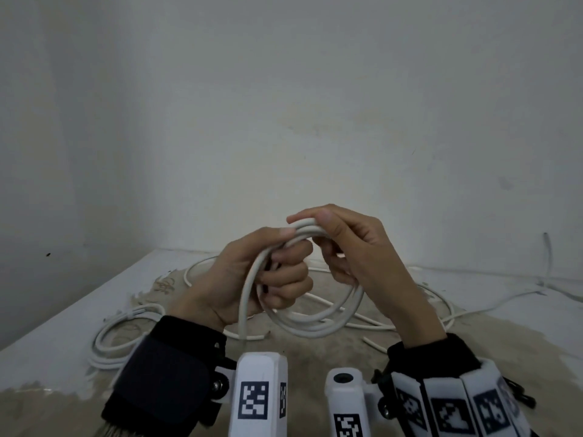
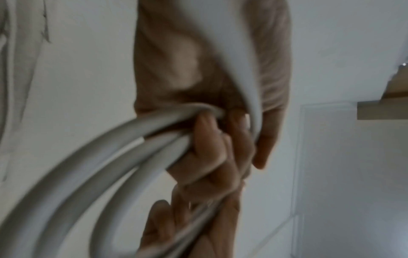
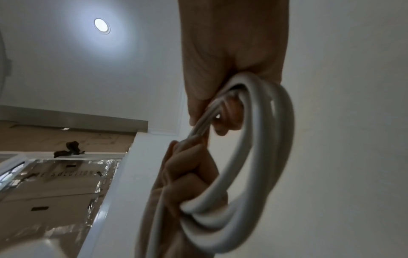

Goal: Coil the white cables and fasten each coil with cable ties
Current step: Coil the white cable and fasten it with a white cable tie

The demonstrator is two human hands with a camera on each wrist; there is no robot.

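Observation:
I hold a coil of white cable in the air above the table with both hands. My left hand grips the top left of the coil, fingers curled round the bunched strands and thumb on top. My right hand pinches the same bundle just to the right, thumb over the strands. One strand hangs down from the left hand. In the left wrist view, my left hand's fingers wrap the cable. The right wrist view shows the loop leaving my right hand.
Another loosely looped white cable lies on the table at the left. More loose cable trails across the worn beige patch behind my hands and off to the right. A short thin white piece lies near my right wrist. The wall stands close behind.

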